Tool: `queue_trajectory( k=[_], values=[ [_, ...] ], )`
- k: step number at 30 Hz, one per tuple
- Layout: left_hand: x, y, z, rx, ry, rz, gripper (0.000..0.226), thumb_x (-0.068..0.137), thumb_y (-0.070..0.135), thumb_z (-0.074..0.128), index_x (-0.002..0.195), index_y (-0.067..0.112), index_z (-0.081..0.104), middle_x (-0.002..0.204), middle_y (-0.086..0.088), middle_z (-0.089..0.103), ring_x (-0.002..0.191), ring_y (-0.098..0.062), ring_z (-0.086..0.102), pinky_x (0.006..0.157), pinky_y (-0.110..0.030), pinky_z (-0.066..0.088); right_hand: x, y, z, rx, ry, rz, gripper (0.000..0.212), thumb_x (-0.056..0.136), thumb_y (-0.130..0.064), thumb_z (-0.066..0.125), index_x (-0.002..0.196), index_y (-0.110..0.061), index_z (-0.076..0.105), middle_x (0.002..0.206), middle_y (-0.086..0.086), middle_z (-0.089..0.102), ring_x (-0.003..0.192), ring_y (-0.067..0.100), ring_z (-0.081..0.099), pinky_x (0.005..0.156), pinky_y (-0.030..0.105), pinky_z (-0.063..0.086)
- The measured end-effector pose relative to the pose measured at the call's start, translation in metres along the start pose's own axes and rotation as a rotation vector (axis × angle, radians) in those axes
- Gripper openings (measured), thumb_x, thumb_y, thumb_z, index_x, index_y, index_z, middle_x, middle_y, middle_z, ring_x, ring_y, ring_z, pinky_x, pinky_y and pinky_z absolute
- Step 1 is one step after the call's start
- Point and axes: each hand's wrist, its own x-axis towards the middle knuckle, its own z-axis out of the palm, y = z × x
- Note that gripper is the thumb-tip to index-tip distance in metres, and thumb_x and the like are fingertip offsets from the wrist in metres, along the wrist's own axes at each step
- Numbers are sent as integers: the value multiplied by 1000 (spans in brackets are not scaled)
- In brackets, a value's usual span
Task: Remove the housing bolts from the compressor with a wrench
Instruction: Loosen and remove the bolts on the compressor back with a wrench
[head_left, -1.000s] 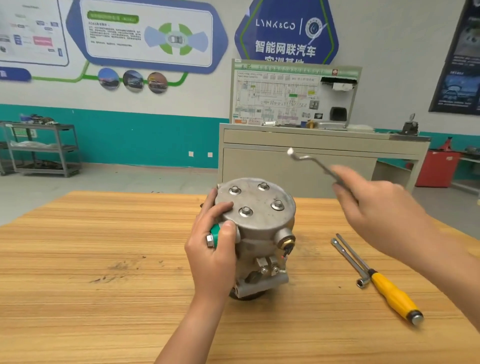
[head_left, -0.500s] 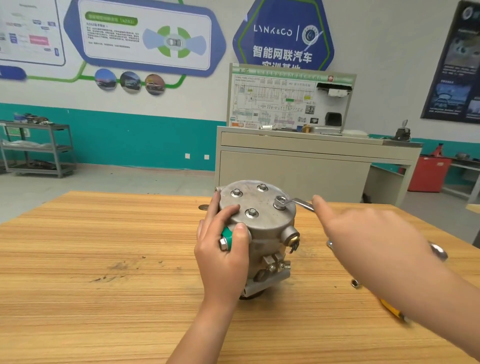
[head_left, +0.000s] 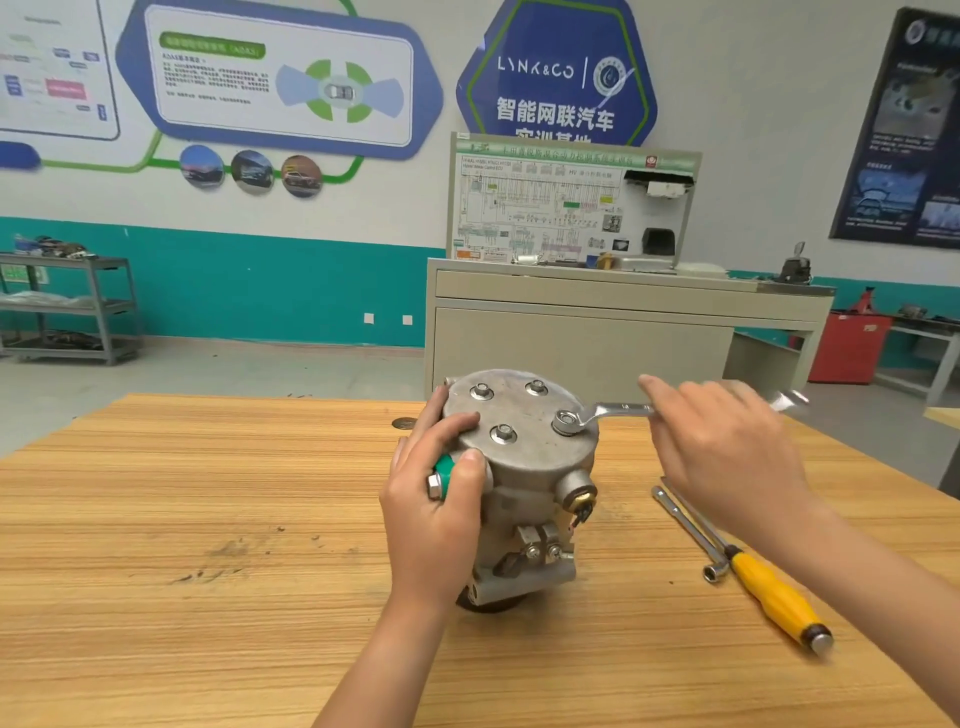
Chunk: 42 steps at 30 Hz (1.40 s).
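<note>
A grey metal compressor (head_left: 524, 467) stands upright in the middle of the wooden table (head_left: 208, 519). Several bolts (head_left: 503, 433) sit in its round top plate. My left hand (head_left: 441, 499) grips the compressor's left side, around a green-capped port (head_left: 441, 470). My right hand (head_left: 727, 447) holds the shaft of a silver wrench (head_left: 613, 411). The wrench's ring end sits over the right-hand bolt (head_left: 566, 420); its other end sticks out past my hand, blurred.
A yellow-handled screwdriver (head_left: 774, 597) and a thin socket bar (head_left: 685, 530) lie on the table right of the compressor. Behind the table stand a beige training bench (head_left: 597, 332), a grey shelf rack (head_left: 67, 312) at far left and a red cabinet (head_left: 847, 348) at right.
A second ago my right hand held the wrench raised in the air. It has come down, and the ring end now sits on the right-hand bolt. My left hand kept its grip.
</note>
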Motion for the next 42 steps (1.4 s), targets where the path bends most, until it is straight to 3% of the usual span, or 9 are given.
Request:
queue_trajectory(
  k=[3,8,14,20,25,30,34,39,42],
  values=[
    [3,1,5,1,-34,-7,33,65,46,45,89,34,66,123,31,51,118,12,45,103,-41,41,35,1,31,64,35,-11,25,79,-2,58,101,7,66,94,21,69,86,34,67,80,51,50],
    [-1,3,15,5,10,7,31,65,45,45,87,35,64,124,30,49,120,6,45,102,-45,42,82,2,39,160,-58,-301,17,76,7,65,93,10,66,89,24,69,80,39,67,66,48,56],
    [-8,-1,13,-16,95,33,28,69,42,44,89,34,63,128,24,50,120,5,47,97,-23,40,59,24,-15,538,127,264,27,97,-13,39,120,-2,49,49,-4,41,40,19,40,42,30,29],
    [-11,0,11,0,98,57,27,71,41,44,91,36,62,128,23,49,118,5,47,91,-8,35,4,3,-46,105,-424,-11,41,89,-39,13,128,-32,26,51,-5,43,46,22,45,45,30,41],
    [-12,0,10,8,101,57,27,71,42,44,91,36,62,128,23,49,120,5,47,94,-11,35,0,1,-42,56,-528,-36,34,97,-36,19,131,-40,11,74,-5,59,65,18,58,61,34,53],
    [-12,0,9,13,124,61,27,70,42,43,89,35,62,127,24,49,117,7,48,92,-12,34,9,-22,-56,-140,-569,-87,60,89,-9,38,138,-28,8,56,-6,35,46,14,33,41,26,32],
    [-12,0,11,30,103,68,26,71,41,43,89,37,61,127,25,48,120,7,46,106,-39,35,5,-47,-67,-228,-648,-87,73,84,3,38,144,-7,-2,57,-2,28,43,16,24,37,27,17],
    [-9,2,10,20,46,41,27,69,44,44,88,38,62,129,26,47,124,5,44,109,-51,30,-10,-25,-54,-116,-391,0,49,64,3,72,111,7,60,43,2,23,28,13,18,38,14,16],
    [-5,2,9,-21,8,3,30,66,45,45,88,37,63,126,29,47,122,8,44,109,-51,31,-17,-3,-23,-99,-88,-24,29,80,-8,55,102,4,68,48,9,49,37,25,46,39,30,39]
  ],
)
